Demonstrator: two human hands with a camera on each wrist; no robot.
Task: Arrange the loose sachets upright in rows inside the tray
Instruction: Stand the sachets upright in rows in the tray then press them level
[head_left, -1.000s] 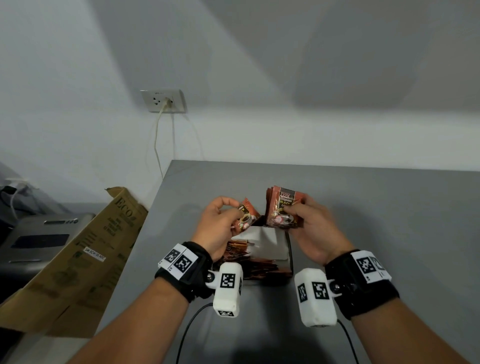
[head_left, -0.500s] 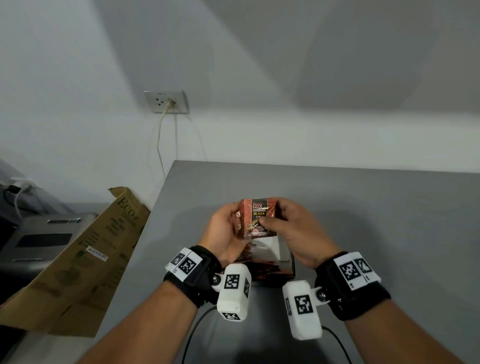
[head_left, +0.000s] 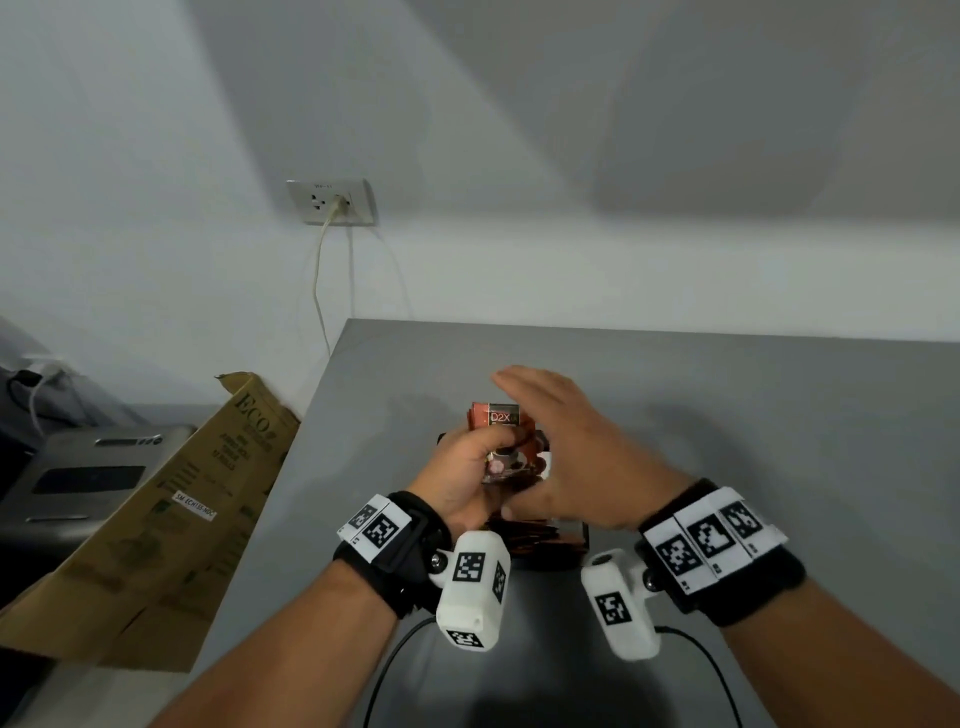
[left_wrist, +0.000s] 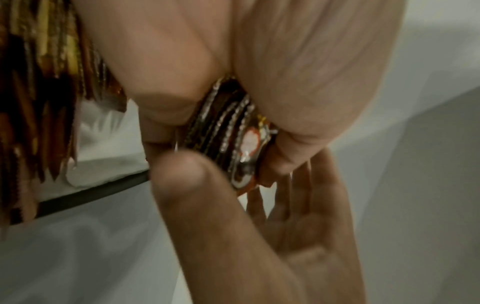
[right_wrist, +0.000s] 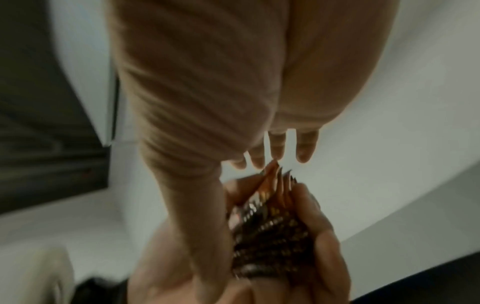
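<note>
My left hand (head_left: 480, 457) grips an upright stack of red-brown coffee sachets (head_left: 501, 418) above the far part of the black tray (head_left: 581, 535). The left wrist view shows the sachet stack (left_wrist: 228, 133) edge-on, pinched between the thumb and fingers of my left hand (left_wrist: 221, 102). My right hand (head_left: 566, 441) lies flat with straight fingers along the stack's right side, fingertips past its top. In the right wrist view the fingers (right_wrist: 278, 148) of my right hand are straight beyond the stack (right_wrist: 267, 222). More sachets (head_left: 524, 535) stand in the tray's near part, seen also as a sachet row (left_wrist: 39, 102).
The tray has a white lining (left_wrist: 103, 144) and sits on a grey table (head_left: 753, 415). Left of the table, a cardboard box (head_left: 171, 509) leans against a grey appliance (head_left: 88, 467). A wall socket (head_left: 332, 200) holds a hanging cable. Cables run from the wrist cameras over the near table.
A second ago each hand held its own sachets apart. They came together into one stack, now held by the left hand alone; the right hand has let go and opened flat.
</note>
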